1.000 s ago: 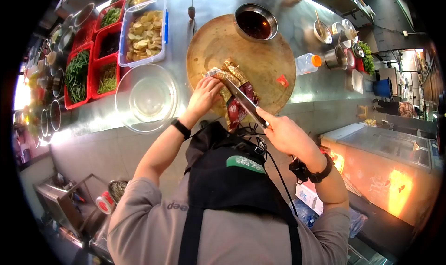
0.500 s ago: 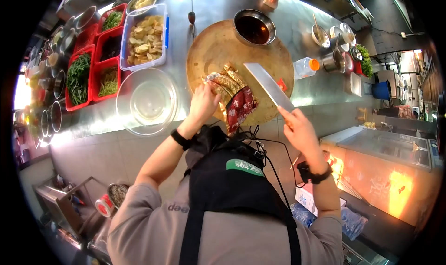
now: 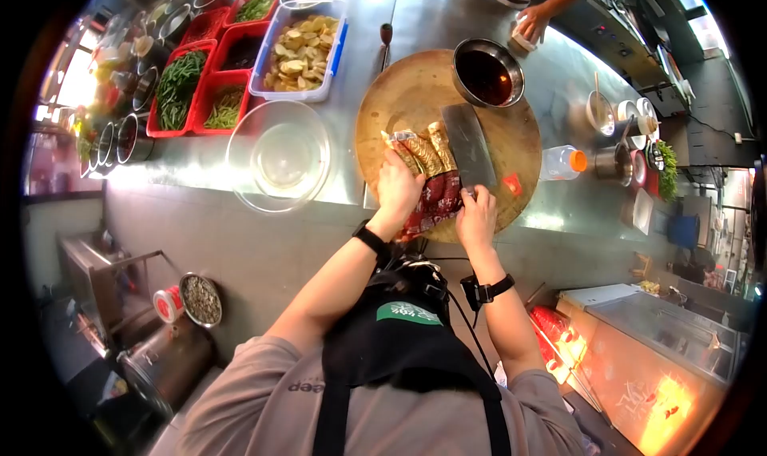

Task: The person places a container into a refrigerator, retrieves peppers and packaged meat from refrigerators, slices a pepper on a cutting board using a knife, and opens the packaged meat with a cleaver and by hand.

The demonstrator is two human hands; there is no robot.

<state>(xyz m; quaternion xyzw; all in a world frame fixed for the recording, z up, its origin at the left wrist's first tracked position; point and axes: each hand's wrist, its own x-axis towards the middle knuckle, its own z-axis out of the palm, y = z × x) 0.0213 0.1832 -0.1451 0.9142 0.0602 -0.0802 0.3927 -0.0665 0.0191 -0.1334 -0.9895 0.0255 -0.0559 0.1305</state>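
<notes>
A gold and dark-red foil packet (image 3: 435,192) rests on the round wooden chopping board (image 3: 391,96), overhanging its near edge. My left hand (image 3: 399,188) grips the packet's upper left side, fingers bent over the gold part. At its right edge, the fingers of my right hand (image 3: 478,214) are pinched together on the packet. A cleaver (image 3: 470,144) lies flat on the board just beyond my right hand; its handle is hidden by that hand. A small red scrap (image 3: 513,185) sits to the right. At the board's far edge stands a metal bowl of dark liquid (image 3: 486,74).
Left, a clear round bowl (image 3: 280,154), a tub of sliced potatoes (image 3: 302,52) and red baskets of green vegetables (image 3: 182,88) stand on the steel counter. An orange-capped bottle (image 3: 563,163) lies right of the board. Across the counter, another person's hand (image 3: 534,23) holds a small block.
The cleaver, held up in my right hand before, now lies on the board. My right hand has moved left to the packet. The view has shifted, and more of the other person shows.
</notes>
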